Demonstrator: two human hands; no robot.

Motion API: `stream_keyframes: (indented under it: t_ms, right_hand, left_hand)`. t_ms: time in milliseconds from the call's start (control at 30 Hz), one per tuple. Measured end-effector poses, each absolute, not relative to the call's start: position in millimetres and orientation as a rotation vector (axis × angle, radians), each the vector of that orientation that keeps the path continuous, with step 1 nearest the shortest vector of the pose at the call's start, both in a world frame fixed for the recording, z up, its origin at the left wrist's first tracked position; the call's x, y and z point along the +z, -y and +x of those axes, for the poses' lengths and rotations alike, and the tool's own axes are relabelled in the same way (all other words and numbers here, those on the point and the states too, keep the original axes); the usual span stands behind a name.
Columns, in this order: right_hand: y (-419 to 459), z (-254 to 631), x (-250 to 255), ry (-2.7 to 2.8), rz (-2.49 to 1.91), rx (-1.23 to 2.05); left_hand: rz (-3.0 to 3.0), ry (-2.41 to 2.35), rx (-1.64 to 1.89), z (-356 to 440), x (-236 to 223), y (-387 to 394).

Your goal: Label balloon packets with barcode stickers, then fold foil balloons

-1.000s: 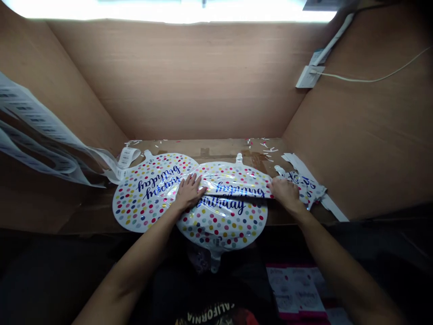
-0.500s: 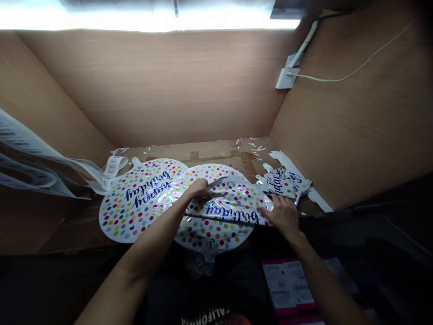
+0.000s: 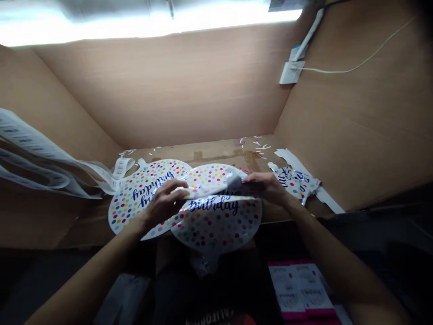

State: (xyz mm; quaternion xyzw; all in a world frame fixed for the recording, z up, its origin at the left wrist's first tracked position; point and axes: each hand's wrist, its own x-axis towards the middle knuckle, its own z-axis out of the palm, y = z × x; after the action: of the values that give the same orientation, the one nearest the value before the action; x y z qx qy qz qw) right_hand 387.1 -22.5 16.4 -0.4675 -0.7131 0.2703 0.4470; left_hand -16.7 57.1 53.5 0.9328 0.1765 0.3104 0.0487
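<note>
Between my hands stretches a folded foil balloon (image 3: 211, 193), white with coloured dots, now a narrow band. My left hand (image 3: 166, 199) pinches its left end. At the other end, my right hand (image 3: 265, 186) has its fingers closed on the foil, where a greyish flap stands up. Beneath lies a flat, round "birthday" foil balloon (image 3: 213, 230), its lower part hanging over the table's front edge. Another flat dotted balloon (image 3: 123, 214) overlaps it on the left, partly behind my left hand. Folded balloons (image 3: 299, 184) rest to the right of my right hand.
Printed label strips (image 3: 37, 140) hang at the left, ending in a curl on the cardboard tabletop (image 3: 198, 155). Paper shreds (image 3: 262, 146) are scattered at the back. Wooden panels (image 3: 189, 90) enclose the table. Pink-and-white packages (image 3: 302, 289) sit below at the right.
The balloon that lay spread under my hands is now folded into a narrow band and lifted. My left hand has moved left and my right hand slightly left and up.
</note>
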Motion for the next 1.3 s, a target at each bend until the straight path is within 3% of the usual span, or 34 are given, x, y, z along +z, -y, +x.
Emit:
stream_keyframes:
  t_ms: [167,300,400,533,767,900,967,1133,1300]
  right_hand:
    - [93,350,-46,2.318,-1.077,-0.002]
    - [108,343,-95,2.283,-1.173,0.075]
    - [97,345,-100,2.017,-1.493,0.244]
    - [75,339,-93,1.942,-1.872,0.186]
    - [74,342,-92,1.955,-1.878,0.132]
    - [91,337,-86,1.432,-1.748,0.045]
    - [94,322,-83,1.123,-1.680,0.266]
    - [82,273,-67,0.830,-1.098,1.431]
    - [74,264,-50,0.655,-0.926,1.555]
  left_hand:
    - [2.997,-0.470,0.727,-62,-18,-5]
    - [2.811,-0.646,0.539,-65,-63,9]
    - [2.570,-1.061,0.280,-53,-56,-4]
    - [2.395,-1.469,-0.307,-15,-16,-38]
    - [2.185,-1.270,-0.273,84,11,-80]
    - [2.026,-1.040,-0.236,88,10,-71]
    - [1.827,-0.920,-0.003,76,7,-55]
    - [1.346,-0.975,0.472,53,-2,-4]
    - [1.268,-0.896,0.662,50,-6,14]
